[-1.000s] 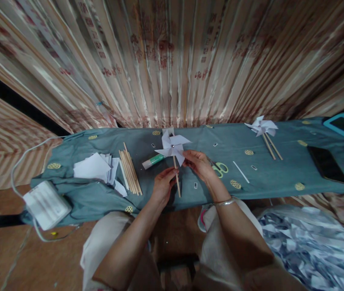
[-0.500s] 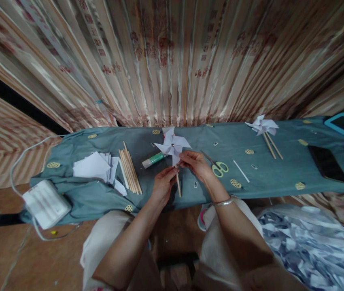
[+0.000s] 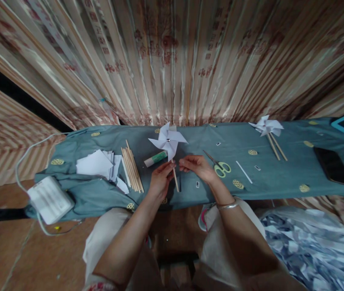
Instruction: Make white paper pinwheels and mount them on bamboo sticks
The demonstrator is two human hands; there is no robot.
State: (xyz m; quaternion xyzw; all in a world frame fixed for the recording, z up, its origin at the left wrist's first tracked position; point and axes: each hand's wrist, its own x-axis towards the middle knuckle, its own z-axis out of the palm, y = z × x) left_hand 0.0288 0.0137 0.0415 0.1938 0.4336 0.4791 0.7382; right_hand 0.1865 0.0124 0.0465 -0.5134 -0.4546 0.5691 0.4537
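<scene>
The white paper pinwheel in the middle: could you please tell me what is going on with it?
The person's left hand holds the white paper pinwheel by its thin wooden stick. The right hand is close beside it, apart from the stick; whether it holds anything small is unclear. White paper pinwheels lie farther right, and a bundle of pale wooden sticks and white paper pieces lie to the left.

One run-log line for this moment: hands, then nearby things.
left hand: holds white pinwheel by its stick | right hand: beside pinwheel, apart from it | nearby: green-and-white tube, scissors, wooden sticks
</scene>
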